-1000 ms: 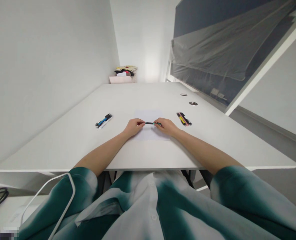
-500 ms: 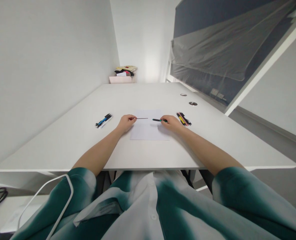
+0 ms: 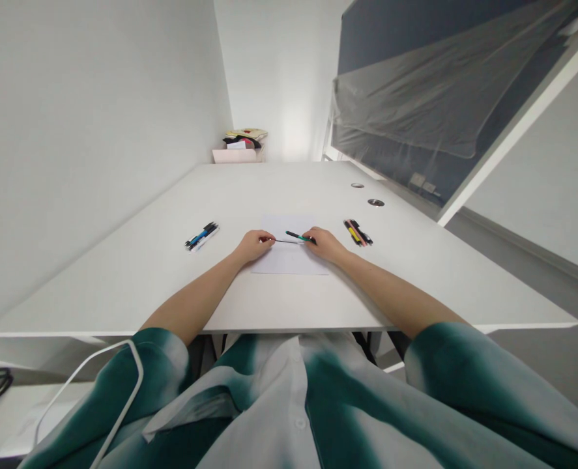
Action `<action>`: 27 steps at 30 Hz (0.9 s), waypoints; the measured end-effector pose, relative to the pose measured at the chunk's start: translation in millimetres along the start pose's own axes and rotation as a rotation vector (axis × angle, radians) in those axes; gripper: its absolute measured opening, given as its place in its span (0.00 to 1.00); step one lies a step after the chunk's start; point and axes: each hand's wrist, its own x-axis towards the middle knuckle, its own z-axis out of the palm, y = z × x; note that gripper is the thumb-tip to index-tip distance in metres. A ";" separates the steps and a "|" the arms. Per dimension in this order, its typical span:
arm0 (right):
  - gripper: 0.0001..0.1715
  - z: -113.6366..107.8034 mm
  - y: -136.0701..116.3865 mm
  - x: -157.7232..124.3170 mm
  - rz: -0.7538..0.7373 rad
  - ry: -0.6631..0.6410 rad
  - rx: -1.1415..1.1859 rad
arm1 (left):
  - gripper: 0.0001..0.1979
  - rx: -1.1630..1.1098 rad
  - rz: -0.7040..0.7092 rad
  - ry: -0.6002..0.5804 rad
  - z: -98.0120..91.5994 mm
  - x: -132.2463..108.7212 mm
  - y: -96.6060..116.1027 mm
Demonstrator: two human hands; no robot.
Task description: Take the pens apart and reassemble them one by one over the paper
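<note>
The two hands have drawn together since half a second ago: the gap that lay between the thin refill (image 3: 283,241) and the green pen barrel (image 3: 296,236) is closed, and the refill's free end now sits at the barrel's open end, whether just inside it or beside it cannot be told.

Nearest the camera is a green-and-white shirt (image 3: 293,404), with a white cable (image 3: 131,384) looping over its left sleeve. Both bare forearms reach out over the near edge of the white table (image 3: 122,286).

The left hand (image 3: 254,246) is curled, its fingertips pinched on one end of the refill, which runs out to the right, nearly level. The right hand (image 3: 324,244) is closed around the barrel's far end – the barrel points left and tilts slightly away. Both parts hang just above a sheet of white paper (image 3: 289,262), between the two hands.

Farther out, a small cluster of blue and black pens (image 3: 202,236) lies well to the left, and another cluster – yellow, pink, black (image 3: 358,232) – lies just right of the right hand. Beyond are two round cable grommets (image 3: 375,202), then a pale box (image 3: 237,155) at the table's far end.
</note>
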 end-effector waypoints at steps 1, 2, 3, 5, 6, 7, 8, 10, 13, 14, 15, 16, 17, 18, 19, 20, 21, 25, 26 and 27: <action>0.16 0.6 -0.6 0.1 -0.006 0.014 -0.006 | 0.13 0.009 0.006 -0.005 0.7 -0.5 1.9; 0.15 1.2 -0.8 0.0 -0.007 0.026 -0.012 | 0.13 0.016 0.007 -0.010 1.2 -0.9 3.4; 0.15 1.8 -0.8 0.0 -0.006 0.035 -0.019 | 0.13 0.022 0.007 -0.015 1.5 -1.3 4.7; 0.15 3.2 -0.3 0.0 -0.005 0.052 -0.038 | 0.13 0.034 0.007 -0.021 1.8 -1.8 6.5; 0.14 4.0 0.3 0.1 -0.008 0.060 -0.046 | 0.13 0.038 0.007 -0.022 1.8 -2.0 7.0; 0.13 4.8 1.0 0.2 -0.012 0.066 -0.053 | 0.13 0.040 0.007 -0.020 1.9 -2.2 7.3; 0.12 5.4 1.7 0.4 -0.016 0.070 -0.059 | 0.13 0.040 0.007 -0.018 1.8 -2.4 7.5; 0.10 6.4 3.3 0.5 -0.029 0.065 -0.066 | 0.13 0.036 0.008 -0.016 1.9 -2.9 7.4; 0.09 6.9 5.5 0.3 -0.043 0.052 -0.068 | 0.13 0.040 0.014 -0.024 1.9 -3.6 7.1; 0.09 6.9 6.2 0.1 -0.044 0.051 -0.064 | 0.13 0.044 0.017 -0.028 1.9 -3.8 7.2; 0.09 6.7 6.9 -0.1 -0.044 0.049 -0.059 | 0.12 0.048 0.020 -0.030 1.9 -4.0 7.3; 0.10 6.4 7.6 -0.3 -0.043 0.046 -0.052 | 0.13 0.052 0.022 -0.033 1.8 -4.2 7.5; 0.11 5.9 8.4 -0.6 -0.041 0.045 -0.043 | 0.13 0.057 0.024 -0.037 1.6 -4.3 7.8; 0.13 5.2 9.2 -0.8 -0.039 0.048 -0.032 | 0.13 0.063 0.025 -0.042 1.4 -4.3 8.2; 0.14 4.3 9.9 -1.0 -0.036 0.059 -0.018 | 0.13 0.067 0.026 -0.046 1.3 -4.4 8.7; 0.15 3.2 10.3 -1.2 -0.034 0.075 -0.001 | 0.13 0.072 0.028 -0.050 1.1 -4.4 9.3; 0.15 2.0 10.3 -1.5 -0.036 0.095 0.017 | 0.13 0.074 0.030 -0.051 1.0 -4.5 10.0; 0.11 -1.5 2.5 -3.2 -0.116 0.140 0.075 | 0.13 0.066 0.047 -0.051 2.1 -5.3 14.3; 0.10 -1.7 -1.2 -3.7 -0.149 0.132 0.084 | 0.13 0.066 0.053 -0.054 2.8 -5.7 15.9; 0.10 -1.6 -5.2 -4.1 -0.181 0.119 0.089 | 0.13 0.067 0.058 -0.055 3.6 -6.1 17.6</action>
